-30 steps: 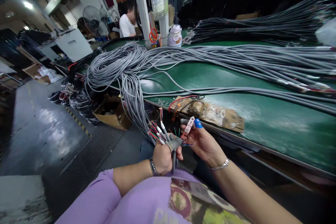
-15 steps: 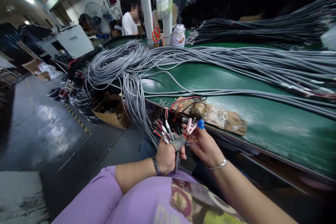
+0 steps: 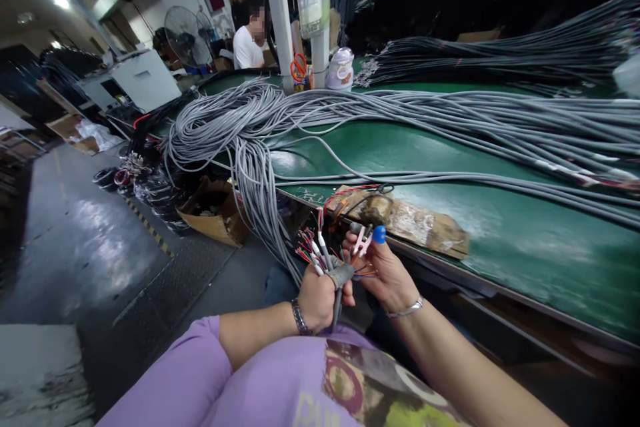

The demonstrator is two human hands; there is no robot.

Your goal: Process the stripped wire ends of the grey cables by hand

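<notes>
My left hand is closed around a bunch of grey cables. Their stripped ends, with thin coloured wires and white wrapping, stick up above the fist. One grey cable end points right, towards my right hand, and its thin orange and blue wires run into the curled fingers there. A blue finger cot covers the right thumb. Between that thumb and the fingertips shows a pink clip; whether the hand touches it I cannot tell.
A long pile of grey cables lies across the green table and hangs over its edge. Taped cardboard lies along the front edge. An open carton stands below. Behind a post sits a person.
My right hand has shifted slightly left, and its thumb has moved a little closer to the pink clip. The left hand keeps its hold on the cables.
</notes>
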